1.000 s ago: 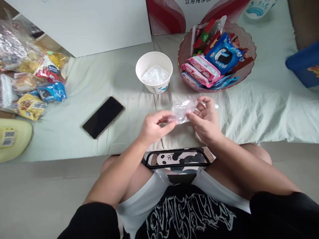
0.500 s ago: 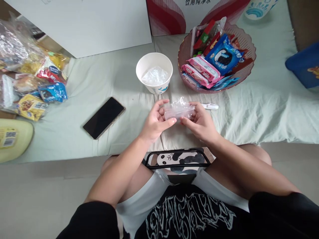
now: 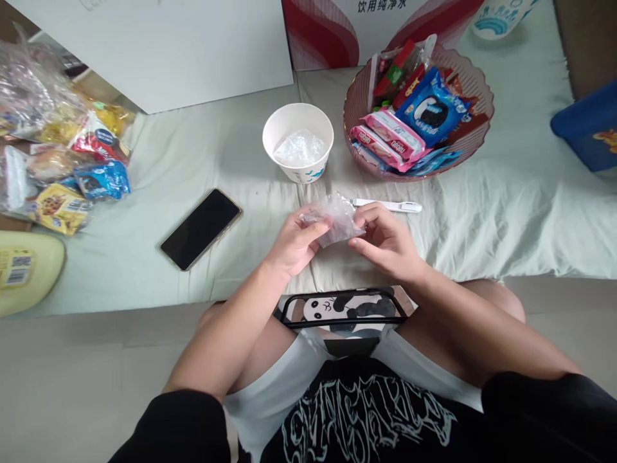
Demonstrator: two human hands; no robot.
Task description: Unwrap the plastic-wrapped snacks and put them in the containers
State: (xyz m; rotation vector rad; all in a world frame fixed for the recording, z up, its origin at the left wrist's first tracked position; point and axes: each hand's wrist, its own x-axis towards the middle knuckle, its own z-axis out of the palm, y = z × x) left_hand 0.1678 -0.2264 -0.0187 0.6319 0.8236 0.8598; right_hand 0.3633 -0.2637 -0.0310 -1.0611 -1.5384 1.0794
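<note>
Item in hand: a piece of clear plastic point(image 3: 336, 225), raised above the bench point(image 3: 501, 225) toward its near edge, around the middle of its visible length. The left hand point(image 3: 296, 241) holds it pinched between thumb and fingers at its left side. The right hand point(image 3: 385, 238) is at its right side, fingers curled and touching the plastic, thumb set apart from them — whether these fingers grip it cannot be told.

Just beyond the right hand lies a slim white implement point(image 3: 402, 206), roughly parallel to the near edge, its left end by the plastic. Farther from that edge stands a white paper cup point(image 3: 303, 173), upright, containing crumpled clear plastic film point(image 3: 299, 149). To its right, a pink translucent bowl point(image 3: 482, 80) holds wrapped snacks, including a blue packet point(image 3: 429, 112) and pink packets point(image 3: 395, 132).

Left of the hands, a phone point(image 3: 201, 228) lies dark-screened and aslant to the near edge. Farther left are bagged snacks point(image 3: 60, 206) and, at the near left corner in view, a yellow-green container point(image 3: 31, 270).

Behind the cup and bowl stand a white panel point(image 3: 193, 58) and a red-and-white box point(image 3: 322, 38); a second paper cup point(image 3: 496, 19) is near the bench's right edge — a blue container point(image 3: 588, 128) also shows there.
</note>
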